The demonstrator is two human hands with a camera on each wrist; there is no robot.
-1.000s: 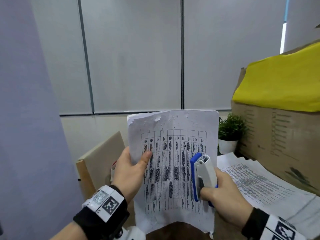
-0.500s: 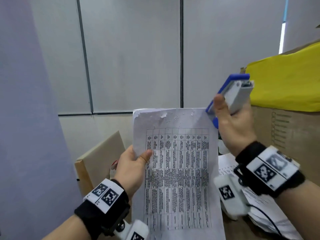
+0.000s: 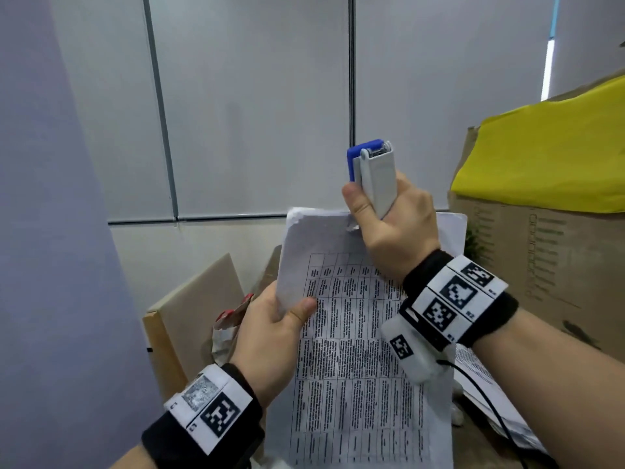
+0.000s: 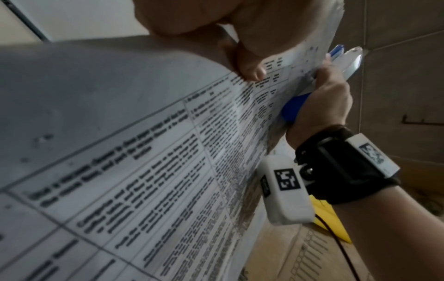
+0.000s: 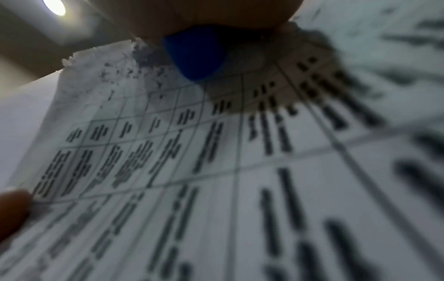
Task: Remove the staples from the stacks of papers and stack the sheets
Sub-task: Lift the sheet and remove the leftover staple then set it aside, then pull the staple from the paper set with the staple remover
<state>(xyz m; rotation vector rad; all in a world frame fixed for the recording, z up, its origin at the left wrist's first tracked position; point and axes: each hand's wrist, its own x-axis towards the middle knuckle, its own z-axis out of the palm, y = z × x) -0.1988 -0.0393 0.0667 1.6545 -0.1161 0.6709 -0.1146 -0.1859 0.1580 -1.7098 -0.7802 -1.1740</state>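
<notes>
Head view: a person holds a printed stack of papers [image 3: 365,350] upright in front of them, above the surface. The left hand [image 3: 270,330] grips the sheets at their nine o'clock edge, thumb [image 3: 302,308] pressed on the printed front and fingers hidden behind. The right hand [image 3: 395,228] is closed around a white and blue staple remover [image 3: 375,174], which stands upright at the twelve o'clock edge of the sheets, its white end pointing up. Where its working end meets the paper is hidden behind the hand.

Right wrist view, blurred: the blue tail of the tool [image 5: 195,57] sits just against the page near the top margin. That margin is torn and ragged, dotted with small dark holes. No staple can be made out.

Left wrist view: the page bows outward in a soft curve beneath the left thumb [image 4: 250,66].

Judging from this, the stack is light and floppy, and thin at its edges. The top strip looks weakened by the tears, so pulling hard there could rip it further. A firmer hold closer to the twelve o'clock edge, beside the tool, would likely keep the sheets from buckling.

At three o'clock, more loose sheets [image 3: 487,384] lie low beside a cardboard box [image 3: 541,265] topped with a yellow cover [image 3: 548,157].
</notes>
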